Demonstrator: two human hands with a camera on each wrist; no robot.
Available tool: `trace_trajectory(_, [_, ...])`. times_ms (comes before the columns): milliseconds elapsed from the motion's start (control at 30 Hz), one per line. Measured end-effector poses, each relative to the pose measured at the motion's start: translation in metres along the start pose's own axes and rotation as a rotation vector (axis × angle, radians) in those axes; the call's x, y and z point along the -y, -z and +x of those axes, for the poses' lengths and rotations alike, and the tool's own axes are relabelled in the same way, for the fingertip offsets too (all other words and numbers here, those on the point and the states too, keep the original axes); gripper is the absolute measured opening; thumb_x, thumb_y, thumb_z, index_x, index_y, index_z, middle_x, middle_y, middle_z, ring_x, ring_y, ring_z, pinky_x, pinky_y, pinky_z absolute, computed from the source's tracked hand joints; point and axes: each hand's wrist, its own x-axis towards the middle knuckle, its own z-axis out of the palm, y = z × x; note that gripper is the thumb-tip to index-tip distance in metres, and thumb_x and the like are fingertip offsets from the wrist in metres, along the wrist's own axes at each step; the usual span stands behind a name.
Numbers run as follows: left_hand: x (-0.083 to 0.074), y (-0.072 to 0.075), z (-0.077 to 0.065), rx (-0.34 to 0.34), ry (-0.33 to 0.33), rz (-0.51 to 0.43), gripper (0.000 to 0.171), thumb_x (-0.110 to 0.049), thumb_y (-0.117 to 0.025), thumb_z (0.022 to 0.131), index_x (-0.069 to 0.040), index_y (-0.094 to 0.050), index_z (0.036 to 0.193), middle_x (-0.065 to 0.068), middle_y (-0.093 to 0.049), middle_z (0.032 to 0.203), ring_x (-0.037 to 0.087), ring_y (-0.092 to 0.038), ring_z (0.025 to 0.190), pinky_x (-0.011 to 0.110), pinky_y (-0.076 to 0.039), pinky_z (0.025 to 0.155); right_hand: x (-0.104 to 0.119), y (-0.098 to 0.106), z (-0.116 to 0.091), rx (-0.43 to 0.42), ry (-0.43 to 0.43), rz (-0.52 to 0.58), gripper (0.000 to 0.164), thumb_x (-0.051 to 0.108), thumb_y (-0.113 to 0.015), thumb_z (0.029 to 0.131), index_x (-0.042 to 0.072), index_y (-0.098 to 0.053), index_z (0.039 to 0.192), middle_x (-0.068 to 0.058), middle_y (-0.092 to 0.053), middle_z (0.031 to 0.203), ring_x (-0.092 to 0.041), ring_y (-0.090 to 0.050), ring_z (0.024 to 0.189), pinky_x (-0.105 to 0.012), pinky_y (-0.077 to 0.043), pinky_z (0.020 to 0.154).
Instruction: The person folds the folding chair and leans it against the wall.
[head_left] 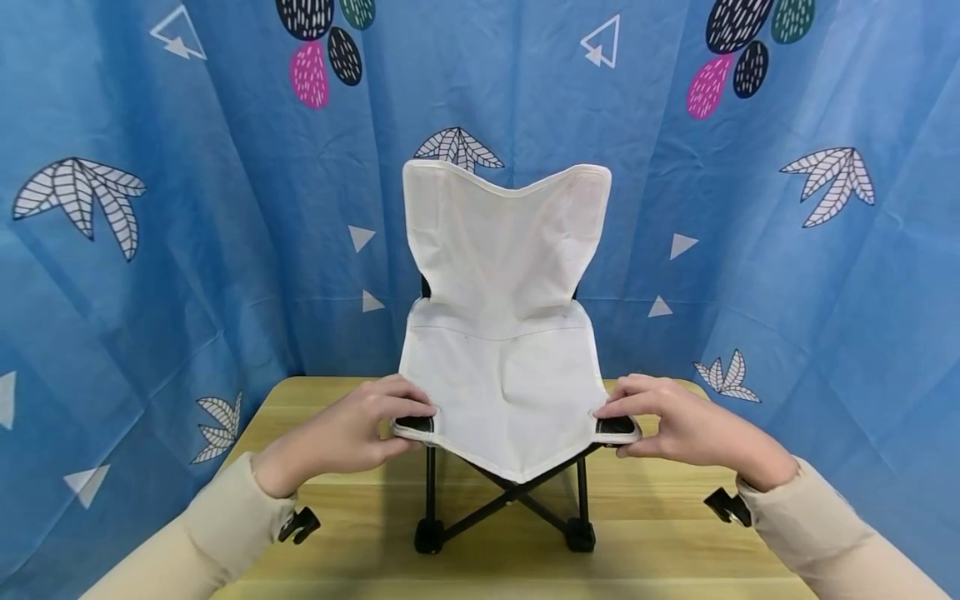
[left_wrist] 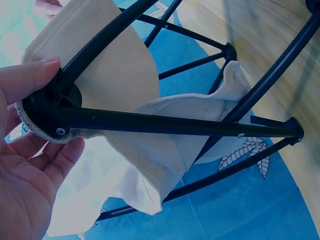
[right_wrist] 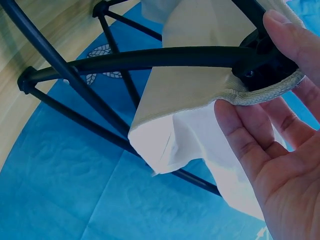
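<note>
An unfolded camping chair (head_left: 502,350) with a white fabric seat and back stands on the table, its black legs crossed at the front. At the seat's front left corner, my left hand (head_left: 367,425) grips the black corner joint (left_wrist: 52,107) and the cloth over it between thumb and fingers. My right hand (head_left: 667,421) holds the front right corner in the same way, with the thumb on the black joint (right_wrist: 265,65) and the fingers against the fabric edge (right_wrist: 260,95). Black feet (head_left: 430,535) rest on the wood.
Beneath the chair is a light wood-grain table (head_left: 337,550). Blue patterned cloth (head_left: 150,317) hangs behind it and on both sides. A black buckle (head_left: 300,525) hangs by the left sleeve, and another buckle (head_left: 727,506) by the right one.
</note>
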Motion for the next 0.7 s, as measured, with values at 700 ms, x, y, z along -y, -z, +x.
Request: trace_trajectory(700, [-0.001, 0.004, 0.017, 0.006, 0.033, 0.01, 0.038, 0.001, -0.091, 0.082, -0.004, -0.081, 0.118, 0.006, -0.076, 0.117, 0.021, -0.071, 0.107, 0.04, -0.063, 0.091, -0.003, 0.002, 0.012, -0.04, 0.017, -0.009, 0.052, 0.001, -0.097, 0.076, 0.018, -0.081, 0.122, 0.006, -0.07, 0.111, -0.006, -0.063, 0.095, -0.028, -0.057, 0.077])
